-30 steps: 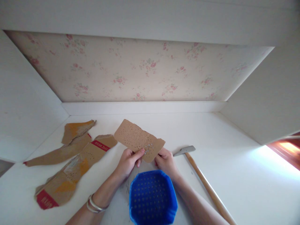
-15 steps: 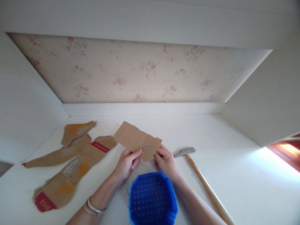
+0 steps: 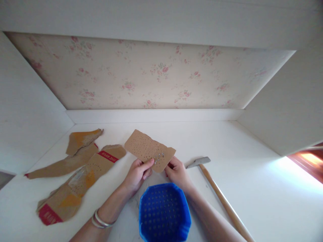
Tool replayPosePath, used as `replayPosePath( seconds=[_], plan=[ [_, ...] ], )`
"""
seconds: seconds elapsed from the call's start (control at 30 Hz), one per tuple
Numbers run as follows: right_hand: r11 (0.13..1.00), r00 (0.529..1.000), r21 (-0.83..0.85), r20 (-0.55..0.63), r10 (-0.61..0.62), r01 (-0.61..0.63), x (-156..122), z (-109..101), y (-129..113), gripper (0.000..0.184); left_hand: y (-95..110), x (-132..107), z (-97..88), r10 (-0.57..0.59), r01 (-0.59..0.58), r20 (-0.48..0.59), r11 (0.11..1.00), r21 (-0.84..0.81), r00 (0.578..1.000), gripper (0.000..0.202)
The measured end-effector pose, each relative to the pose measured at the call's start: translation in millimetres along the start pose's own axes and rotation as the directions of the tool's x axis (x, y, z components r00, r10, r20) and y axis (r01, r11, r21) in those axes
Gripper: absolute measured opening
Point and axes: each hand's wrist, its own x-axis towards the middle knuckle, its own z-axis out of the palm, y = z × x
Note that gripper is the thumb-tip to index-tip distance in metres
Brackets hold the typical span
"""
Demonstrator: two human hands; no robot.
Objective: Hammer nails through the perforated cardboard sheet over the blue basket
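A torn piece of brown cardboard, dotted with many small holes, is held up in front of me. Several small silvery bits, too small to name, show in its right half. My left hand grips the lower edge, thumb on top and fingers underneath. At the right end, my right hand has its fingers closed at the cardboard's edge, partly hidden under it. Just below both hands stands a blue plastic basket with a perforated bottom.
A hammer with a wooden handle lies right of my right hand. Several torn cardboard scraps with red and yellow patches lie on the left of the white tabletop. White panels and a floral-papered wall enclose the table.
The cardboard and both hands have shifted very slightly in view. More silvery bits are visible on the cardboard beside the left thumb. Both hands keep their hold.
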Motion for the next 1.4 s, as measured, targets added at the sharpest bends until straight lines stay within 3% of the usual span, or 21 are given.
replayPosePath(
  seconds=[0.37, 0.73, 0.97, 1.23, 1.4],
  plan=[
    [0.996, 0.995, -0.003, 0.043, -0.087, 0.087, 1.0, -2.7, -2.3, 0.031, 0.5, -1.0, 3.2, -0.026, 0.026, -0.014, 1.0, -0.01, 1.0, 0.044],
    [0.994, 0.994, -0.018, 0.034, -0.108, 0.108, 2.2, -4.1, -8.1, 0.026, 2.0, -0.9, 2.7, -0.016, 0.015, -0.019, 0.999, -0.038, 1.0, 0.042],
    [0.992, 0.993, 0.036, 0.0, -0.119, 0.119, 1.7, -4.6, -6.1, 0.024, 0.2, -0.9, 2.8, -0.017, 0.017, -0.029, 0.999, -0.03, 0.999, 0.036],
    [0.994, 0.994, 0.056, -0.047, -0.096, 0.099, 1.1, -2.1, -3.1, 0.024, -0.5, -1.1, 1.6, -0.021, 0.021, -0.014, 1.0, 0.02, 1.0, 0.043],
    [0.997, 0.992, 0.06, -0.12, -0.04, 0.047, 1.6, -0.4, -2.9, 0.01, 2.2, 0.5, 4.1, 0.023, -0.019, -0.063, 0.997, 0.07, 0.998, 0.037]
  ],
)
